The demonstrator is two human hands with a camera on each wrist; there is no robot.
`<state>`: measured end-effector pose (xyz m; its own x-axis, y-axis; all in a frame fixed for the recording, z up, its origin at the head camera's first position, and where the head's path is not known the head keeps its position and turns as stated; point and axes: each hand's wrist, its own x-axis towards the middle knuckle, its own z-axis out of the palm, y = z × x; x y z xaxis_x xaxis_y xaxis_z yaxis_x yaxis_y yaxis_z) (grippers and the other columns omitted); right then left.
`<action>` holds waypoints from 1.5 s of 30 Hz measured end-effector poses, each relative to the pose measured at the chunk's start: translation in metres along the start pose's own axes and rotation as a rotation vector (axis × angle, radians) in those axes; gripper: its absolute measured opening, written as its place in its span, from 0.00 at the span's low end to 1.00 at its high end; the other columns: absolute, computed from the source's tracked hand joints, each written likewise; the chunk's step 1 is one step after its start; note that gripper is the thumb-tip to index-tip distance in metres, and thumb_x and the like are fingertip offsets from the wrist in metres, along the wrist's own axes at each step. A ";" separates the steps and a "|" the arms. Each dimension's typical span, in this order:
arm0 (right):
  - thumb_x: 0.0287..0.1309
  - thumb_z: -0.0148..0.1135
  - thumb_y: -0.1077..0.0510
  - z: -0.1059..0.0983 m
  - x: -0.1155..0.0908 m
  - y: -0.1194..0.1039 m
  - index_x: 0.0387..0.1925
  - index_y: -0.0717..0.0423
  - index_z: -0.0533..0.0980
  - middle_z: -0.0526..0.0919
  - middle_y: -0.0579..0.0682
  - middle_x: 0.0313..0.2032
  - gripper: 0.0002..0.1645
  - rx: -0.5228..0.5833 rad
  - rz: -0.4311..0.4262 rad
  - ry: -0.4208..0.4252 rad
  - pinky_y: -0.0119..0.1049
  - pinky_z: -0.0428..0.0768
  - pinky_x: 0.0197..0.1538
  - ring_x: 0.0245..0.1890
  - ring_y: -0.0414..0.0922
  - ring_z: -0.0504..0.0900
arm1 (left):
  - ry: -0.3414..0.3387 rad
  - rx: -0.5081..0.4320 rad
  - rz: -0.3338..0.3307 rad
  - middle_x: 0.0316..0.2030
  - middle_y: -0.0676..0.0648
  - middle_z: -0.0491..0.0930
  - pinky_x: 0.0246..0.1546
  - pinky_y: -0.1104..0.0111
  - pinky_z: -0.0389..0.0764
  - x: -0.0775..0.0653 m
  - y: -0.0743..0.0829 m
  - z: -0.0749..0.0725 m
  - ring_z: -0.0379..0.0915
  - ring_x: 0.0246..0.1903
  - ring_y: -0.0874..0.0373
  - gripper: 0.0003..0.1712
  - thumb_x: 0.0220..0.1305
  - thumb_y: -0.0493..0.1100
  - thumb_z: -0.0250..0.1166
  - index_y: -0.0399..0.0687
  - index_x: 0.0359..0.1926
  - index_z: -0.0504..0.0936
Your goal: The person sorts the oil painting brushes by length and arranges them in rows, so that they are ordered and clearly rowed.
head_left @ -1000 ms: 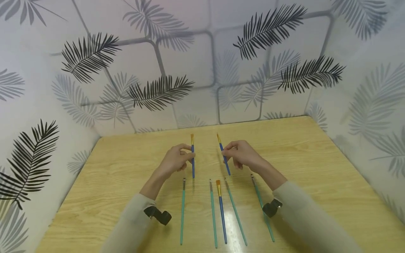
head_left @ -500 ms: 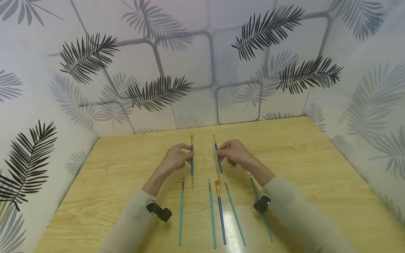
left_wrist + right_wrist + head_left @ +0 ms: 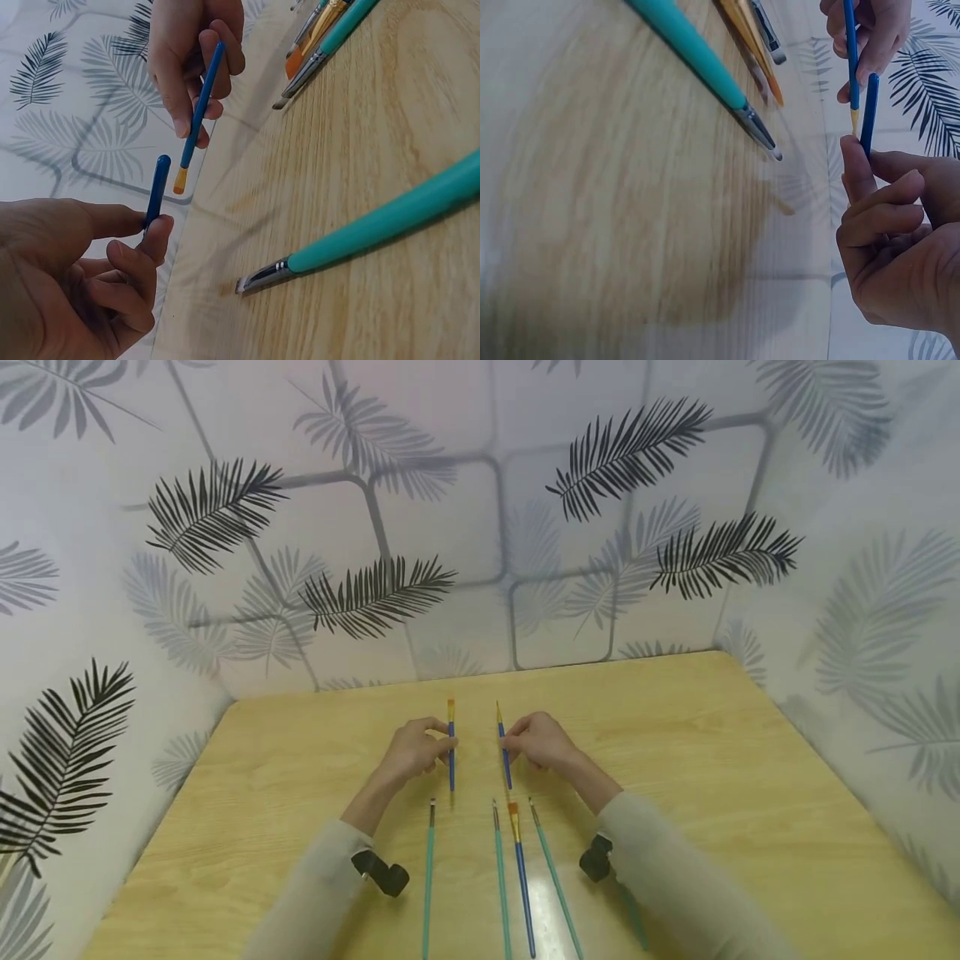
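Observation:
In the head view my left hand (image 3: 409, 750) pinches a short blue paintbrush (image 3: 452, 762) between thumb and fingers, its yellow-orange bristles pointing to the wall. My right hand (image 3: 543, 741) pinches another blue paintbrush (image 3: 506, 767), slightly slanted, with a narrow golden tip. The two brushes are held side by side with a gap between them. In the left wrist view, the left hand's brush (image 3: 157, 187) shows its rounded blue end, and the other brush (image 3: 198, 112) is raised off the table. The right wrist view also shows both hands holding brushes.
On the wooden table (image 3: 285, 777) nearer the body lie several teal paintbrushes (image 3: 428, 877) and a blue paintbrush (image 3: 523, 885) with flat orange bristles. A teal brush (image 3: 632, 910) is partly under the right forearm. Behind stands a leaf-patterned wall (image 3: 450, 527).
My right hand has moved left with its blue brush, closer to the left hand's brush, and the brush is now more upright. The left hand stays nearly still. The head view has tilted slightly up.

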<state>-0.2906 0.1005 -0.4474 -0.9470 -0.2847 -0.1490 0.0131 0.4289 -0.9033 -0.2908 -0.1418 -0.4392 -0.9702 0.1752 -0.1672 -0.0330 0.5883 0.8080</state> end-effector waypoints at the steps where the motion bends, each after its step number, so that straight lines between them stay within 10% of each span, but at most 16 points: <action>1: 0.65 0.63 0.56 0.002 0.000 0.001 0.46 0.65 0.81 0.88 0.53 0.28 0.15 -0.007 -0.002 0.001 0.26 0.58 0.13 0.07 0.34 0.57 | -0.002 -0.003 -0.003 0.28 0.42 0.87 0.14 0.74 0.62 0.000 -0.002 0.001 0.57 0.11 0.63 0.24 0.69 0.47 0.64 0.41 0.61 0.76; 24: 0.59 0.67 0.58 0.034 0.029 -0.006 0.22 0.63 0.81 0.88 0.52 0.25 0.14 -0.209 0.037 0.071 0.27 0.61 0.16 0.14 0.38 0.64 | 0.052 0.157 -0.030 0.22 0.47 0.85 0.19 0.74 0.70 0.016 -0.007 0.012 0.71 0.15 0.61 0.17 0.65 0.46 0.68 0.38 0.49 0.82; 37: 0.60 0.67 0.56 0.041 0.038 -0.008 0.29 0.56 0.75 0.83 0.49 0.25 0.10 -0.337 0.071 0.156 0.29 0.66 0.20 0.21 0.41 0.74 | 0.015 0.287 0.012 0.16 0.47 0.83 0.13 0.74 0.58 0.020 0.001 0.016 0.58 0.11 0.64 0.17 0.66 0.44 0.66 0.42 0.21 0.85; 45: 0.61 0.67 0.54 0.042 0.037 -0.009 0.33 0.55 0.74 0.81 0.48 0.27 0.11 -0.405 0.094 0.141 0.30 0.69 0.22 0.22 0.41 0.75 | 0.013 0.280 -0.026 0.19 0.48 0.85 0.12 0.74 0.62 0.022 0.002 0.019 0.65 0.10 0.63 0.14 0.66 0.43 0.66 0.42 0.24 0.85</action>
<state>-0.3128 0.0502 -0.4618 -0.9826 -0.1205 -0.1416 0.0013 0.7569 -0.6536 -0.3072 -0.1215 -0.4518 -0.9730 0.1483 -0.1769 0.0081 0.7880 0.6157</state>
